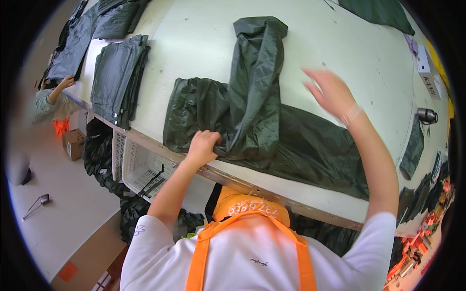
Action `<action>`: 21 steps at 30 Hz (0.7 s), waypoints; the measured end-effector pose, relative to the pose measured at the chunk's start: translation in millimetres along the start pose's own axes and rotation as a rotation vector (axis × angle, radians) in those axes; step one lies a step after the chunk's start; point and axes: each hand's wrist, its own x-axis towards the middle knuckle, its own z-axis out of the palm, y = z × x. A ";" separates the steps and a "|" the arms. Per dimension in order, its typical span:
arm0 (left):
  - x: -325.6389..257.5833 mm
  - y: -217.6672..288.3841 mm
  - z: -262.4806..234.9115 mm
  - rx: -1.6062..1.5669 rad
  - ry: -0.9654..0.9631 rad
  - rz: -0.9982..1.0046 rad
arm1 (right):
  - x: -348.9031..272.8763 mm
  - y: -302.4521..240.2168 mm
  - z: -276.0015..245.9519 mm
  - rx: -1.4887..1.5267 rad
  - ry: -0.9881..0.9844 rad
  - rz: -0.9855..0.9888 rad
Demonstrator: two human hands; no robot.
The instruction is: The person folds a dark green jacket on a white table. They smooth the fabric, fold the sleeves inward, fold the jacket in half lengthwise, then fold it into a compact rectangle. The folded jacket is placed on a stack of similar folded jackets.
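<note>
Around the upper left of the frame, a neat stack of folded dark green cloth (118, 77) lies on the white table (191, 51), just beside the garment; beyond it, a co-worker's hand (66, 83) touches more dark cloth. Toward the right rim are a metal flask (427, 116) and a white carton (427, 72), its contents hidden. Under the table edge, at left below centre, a white plastic basket (127, 162) holds black straps; a brown cardboard box (74, 144) sits on the floor farther left. The dark green garment (255, 97) spreads across the frame's centre along the near table edge, one long section pointing upward. The left hand (204, 147) rests on it, fingers curled; whether they pinch the fabric cannot be told. The right hand (331, 93), motion-blurred, is raised right of centre, grasping nothing, fingers loosely extended, forearm reaching up from the lower right.
</note>
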 end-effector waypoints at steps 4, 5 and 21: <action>6.9 0.4 -6.9 -0.036 -0.031 0.016 | 188.6 -16.4 35.9 -0.038 0.310 -0.101; 7.9 1.1 -8.0 -0.052 -0.035 0.013 | 214.8 -5.6 53.0 -0.088 0.315 -0.010; 17.6 -10.5 -63.0 -0.132 0.292 0.314 | -334.3 29.1 -147.5 0.119 0.784 0.617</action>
